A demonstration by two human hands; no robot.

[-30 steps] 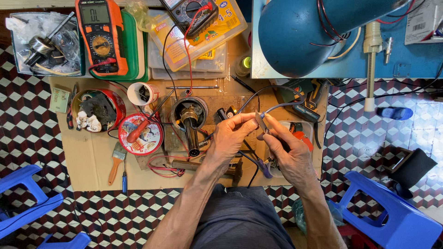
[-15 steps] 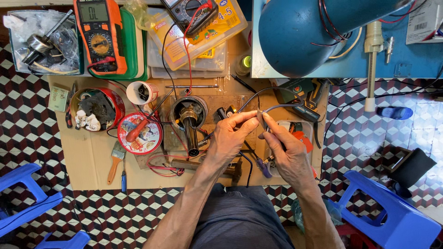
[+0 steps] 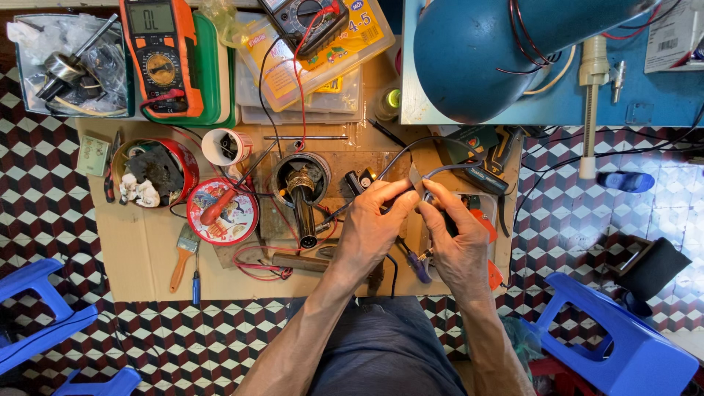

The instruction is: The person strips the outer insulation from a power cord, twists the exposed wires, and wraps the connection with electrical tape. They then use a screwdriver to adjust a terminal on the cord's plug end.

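My left hand [image 3: 370, 231] and my right hand [image 3: 456, 238] meet over the middle of a low cardboard-covered board [image 3: 139, 257]. Both pinch the ends of thin grey wires [image 3: 411, 150] that loop up toward the back. The fingertips of the two hands touch around the wire ends, which are mostly hidden by my fingers. Just left of my left hand stands a round motor part with a metal shaft [image 3: 302, 192]. Purple-handled pliers [image 3: 416, 265] lie under my hands.
An orange multimeter [image 3: 160, 55] and a black multimeter [image 3: 304, 22] lie at the back. A red tin [image 3: 187, 165], a round tin lid [image 3: 220, 211], a white cup [image 3: 224, 147] and a brush [image 3: 183, 257] sit left. A blue lamp shade [image 3: 499, 51] hangs upper right. Blue stools [image 3: 623, 345] flank me.
My hands have stayed in the same spot over the board. The fingers shifted slightly around the wire ends; nothing else moved.
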